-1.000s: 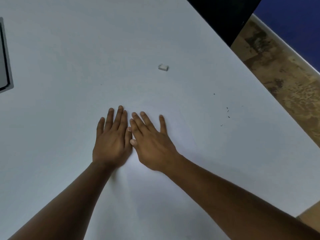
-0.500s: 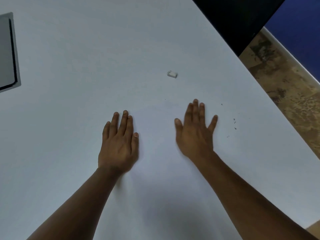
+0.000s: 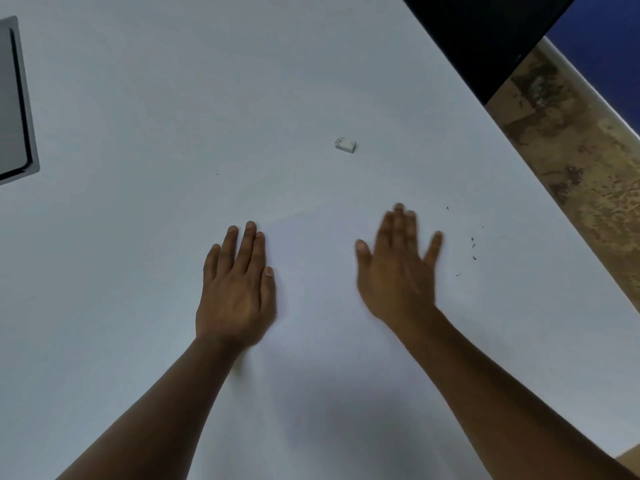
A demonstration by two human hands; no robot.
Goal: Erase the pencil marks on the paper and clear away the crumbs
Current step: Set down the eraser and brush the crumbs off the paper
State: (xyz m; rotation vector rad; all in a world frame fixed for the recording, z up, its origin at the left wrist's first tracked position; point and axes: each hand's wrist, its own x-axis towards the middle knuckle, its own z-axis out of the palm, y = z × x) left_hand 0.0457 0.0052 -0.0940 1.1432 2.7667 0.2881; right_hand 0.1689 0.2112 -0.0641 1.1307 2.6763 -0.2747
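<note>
— What's the surface like from where you stand?

— A broad white tabletop (image 3: 138,98), matte and evenly lit, running off toward 1 o'clock, where its edge cuts diagonally. Past that edge lies a mottled brown floor (image 3: 581,161), then a pale skirting strip and a deep blue wall (image 3: 609,46) at 2 o'clock. A black panel (image 3: 478,36) stands at 12 to 1 o'clock. A grey, dark-rimmed flat object (image 3: 14,105) pokes in at 9 o'clock; I can't tell what it is.

— And the paper?

— The paper (image 3: 318,244) is barely told apart from the tabletop. A faint edge shows between the two hands; beyond that I cannot trace its outline, and I see no pencil marks on it.

— The hands?

— The left hand (image 3: 235,292) lies flat, palm down, fingers together, its grip holding nothing. The right hand (image 3: 398,271) is at 3 o'clock from it, well apart, fingers spread and blurred, also empty.

— The eraser and crumbs?

— A small white eraser (image 3: 345,145) sits alone at 12 o'clock, well beyond both hands. Dark crumbs (image 3: 473,242) are scattered at 3 o'clock, just right of the right hand, near the tabletop's edge.
</note>
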